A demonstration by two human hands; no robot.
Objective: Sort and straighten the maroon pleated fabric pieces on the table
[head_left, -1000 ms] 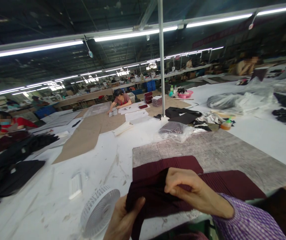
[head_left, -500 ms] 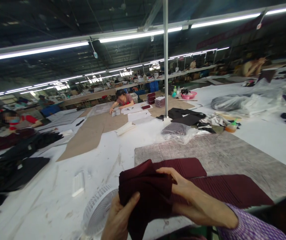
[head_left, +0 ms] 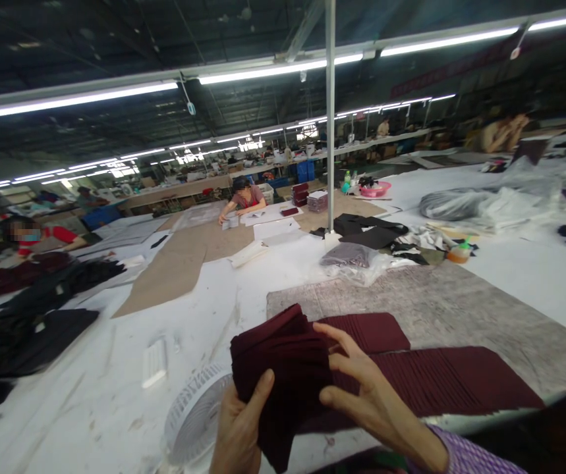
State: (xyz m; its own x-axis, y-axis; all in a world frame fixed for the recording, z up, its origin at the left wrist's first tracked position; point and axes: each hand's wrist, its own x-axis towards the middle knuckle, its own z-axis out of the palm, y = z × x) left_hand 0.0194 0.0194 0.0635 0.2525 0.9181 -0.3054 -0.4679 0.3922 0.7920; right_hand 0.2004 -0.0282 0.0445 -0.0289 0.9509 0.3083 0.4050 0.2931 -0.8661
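Observation:
My left hand [head_left: 243, 421] is closed on a bundle of dark maroon fabric pieces [head_left: 283, 368], its thumb pressed across the near side. The layered edges fan out at the top, and one corner hangs down. My right hand [head_left: 356, 375] is at the bundle's right edge, thumb and fingers apart. Its fingertips are close to the cloth; whether they touch it I cannot tell. Beyond and right of the hands, maroon fabric pieces lie in overlapping rows, a far row [head_left: 371, 331] and a nearer row [head_left: 455, 378].
A round white slotted object [head_left: 191, 408] is beside my left hand. Grey patterned sheet [head_left: 441, 296] covers part of the white table. A metal post [head_left: 331, 131] rises ahead, near a plastic-wrapped grey bundle [head_left: 354, 255]. Dark garments [head_left: 55, 336] lie left. Co-workers sit across the tables.
My right hand has loosened from the cloth, its fingers spreading apart. The bundle has shifted slightly left and its upper layers stand more fanned. My left hand keeps its hold.

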